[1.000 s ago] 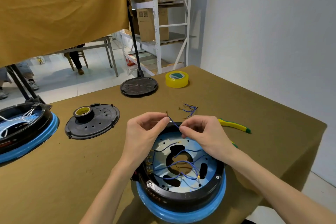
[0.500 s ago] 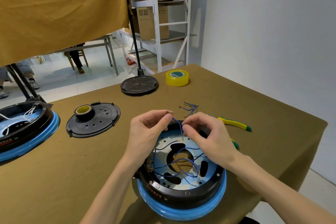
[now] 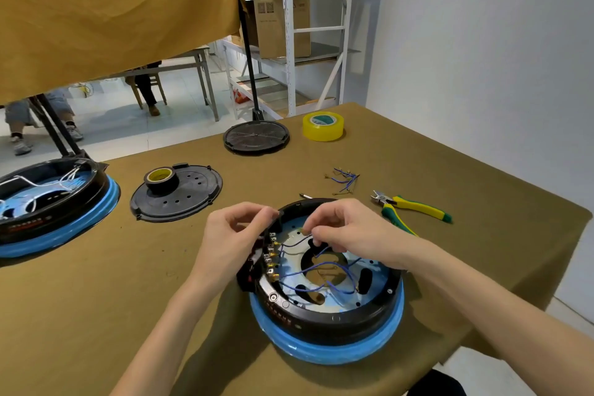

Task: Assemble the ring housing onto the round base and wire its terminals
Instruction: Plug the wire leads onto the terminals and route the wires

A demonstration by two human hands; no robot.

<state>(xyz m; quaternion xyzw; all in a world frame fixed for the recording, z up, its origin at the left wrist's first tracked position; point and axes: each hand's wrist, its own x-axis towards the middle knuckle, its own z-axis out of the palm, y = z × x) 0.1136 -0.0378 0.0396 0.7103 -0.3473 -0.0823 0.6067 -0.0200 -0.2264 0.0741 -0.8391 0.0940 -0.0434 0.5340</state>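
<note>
From the head camera, the black ring housing [image 3: 328, 315] is sitting on the blue round base [image 3: 324, 347] near the front edge of the brown-covered table [image 3: 96, 299]. Inside the ring a silvery plate is showing, with thin blue wires [image 3: 308, 270] looping across it and a row of brass terminals [image 3: 270, 255] standing along the ring's inner left wall.

The left hand [image 3: 231, 241] is hovering at the ring's far left rim with its fingers curled in and thumb and forefinger drawn close together; whether anything is pinched between them cannot be told, and the fingertips are lying just beside the rim near the top of the terminal row.

The right hand [image 3: 347, 235] is reaching over the far side of the ring, fingers bent down and nearly closed, pinching the end of a blue wire [image 3: 299, 243] that is running left toward the terminals.

Beyond the ring a loose bunch of short blue wires [image 3: 344, 182] is lying on the cloth, and yellow-and-green cutters [image 3: 414, 207] are resting to the right of the right hand. A yellow tape roll [image 3: 323, 126] is sitting farther back, next to a black disc [image 3: 256, 137]. A black perforated lid [image 3: 180, 196] is carrying a roll of black tape [image 3: 160, 179], and a second ring-and-base unit [image 3: 54, 202] is standing at the left edge.
</note>
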